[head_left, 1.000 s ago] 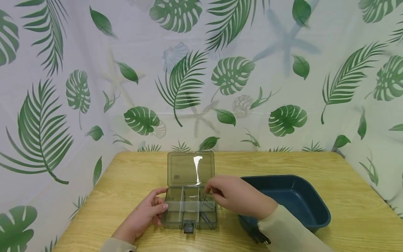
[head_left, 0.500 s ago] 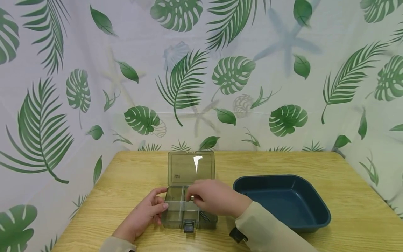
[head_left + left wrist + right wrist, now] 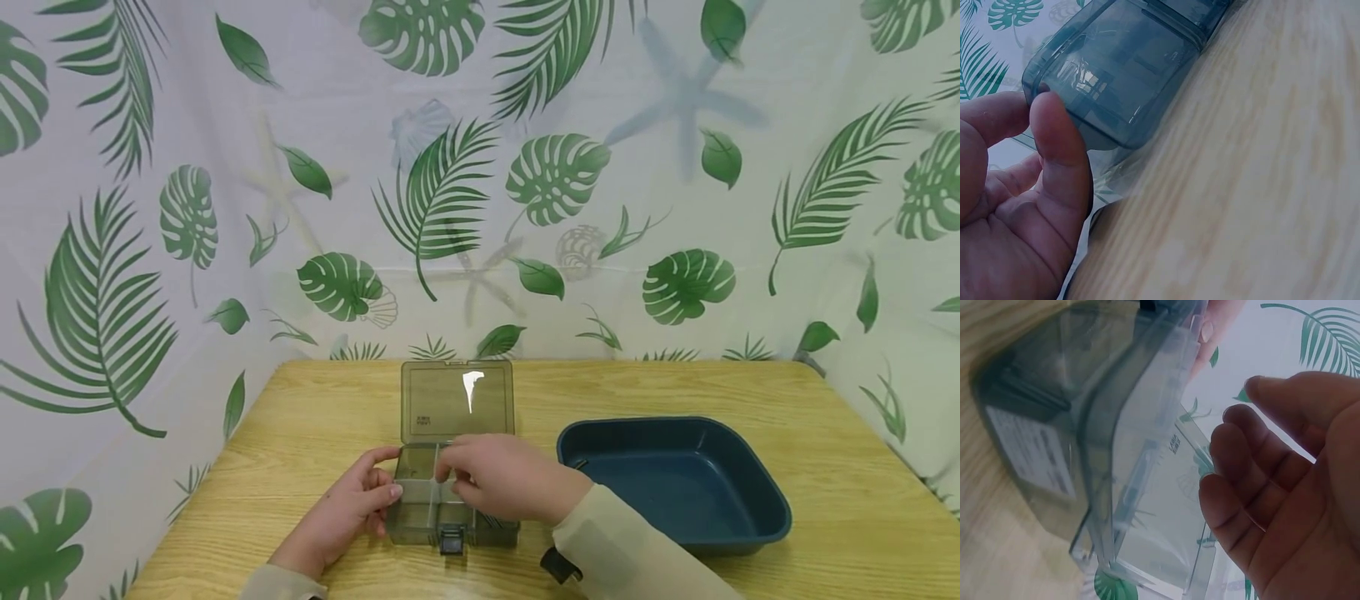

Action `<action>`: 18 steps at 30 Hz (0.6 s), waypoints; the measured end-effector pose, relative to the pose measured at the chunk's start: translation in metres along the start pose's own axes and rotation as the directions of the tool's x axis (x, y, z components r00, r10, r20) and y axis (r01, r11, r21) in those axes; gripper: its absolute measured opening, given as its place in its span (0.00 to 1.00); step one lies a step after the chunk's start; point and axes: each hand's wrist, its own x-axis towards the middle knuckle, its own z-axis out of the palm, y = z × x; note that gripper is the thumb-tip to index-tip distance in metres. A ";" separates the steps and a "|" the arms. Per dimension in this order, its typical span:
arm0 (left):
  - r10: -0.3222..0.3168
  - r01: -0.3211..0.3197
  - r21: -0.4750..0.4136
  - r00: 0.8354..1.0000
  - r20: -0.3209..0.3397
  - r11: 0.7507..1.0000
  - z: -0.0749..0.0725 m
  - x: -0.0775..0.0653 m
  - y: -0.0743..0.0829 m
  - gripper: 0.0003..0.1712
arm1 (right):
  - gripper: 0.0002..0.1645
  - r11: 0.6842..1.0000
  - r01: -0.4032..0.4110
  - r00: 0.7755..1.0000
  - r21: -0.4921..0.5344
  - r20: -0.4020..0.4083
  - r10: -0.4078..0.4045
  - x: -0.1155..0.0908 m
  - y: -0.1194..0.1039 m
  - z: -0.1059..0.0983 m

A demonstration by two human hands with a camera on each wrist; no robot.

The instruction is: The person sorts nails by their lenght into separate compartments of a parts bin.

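Note:
A smoky clear plastic compartment box (image 3: 412, 504) sits on the table, its lid (image 3: 442, 404) raised at the back. My left hand (image 3: 348, 508) holds the box's left side, thumb and finger pinching its corner in the left wrist view. Over the middle rear compartment, my right hand (image 3: 506, 477) has its fingertips down toward the divider. In the right wrist view its fingers curve loosely, with nothing visible between them. Thin dark rods (image 3: 491, 522) lie in the front right compartment, partly covered by the right hand in the head view.
A dark blue basin (image 3: 678, 492) stands to the right, near the right sleeve. A small dark piece (image 3: 581, 464) shows at its left inner wall. The box's dark latch (image 3: 452, 540) hangs at its front. Leaf-patterned cloth (image 3: 480, 208) hangs behind the wooden table (image 3: 322, 408).
My right hand has moved left from the right rear compartment to the middle rear one, its sleeve coming away from the basin. The left hand stays on the box.

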 end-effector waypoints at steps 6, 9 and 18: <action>0.007 -0.007 -0.004 1.000 -0.001 1.000 0.000 0.000 -0.001 0.38 | 0.11 0.998 -0.065 0.998 0.024 0.001 0.065 -0.013 0.008 -0.006; 0.006 -0.006 -0.006 1.000 -0.002 1.000 -0.001 0.000 -0.002 0.38 | 0.10 0.995 -0.094 0.996 0.014 -0.010 0.094 -0.021 0.015 -0.007; 0.006 -0.006 -0.015 1.000 0.000 1.000 -0.001 0.000 -0.001 0.38 | 0.09 0.987 -0.161 0.986 -0.010 -0.043 0.161 -0.046 0.026 -0.017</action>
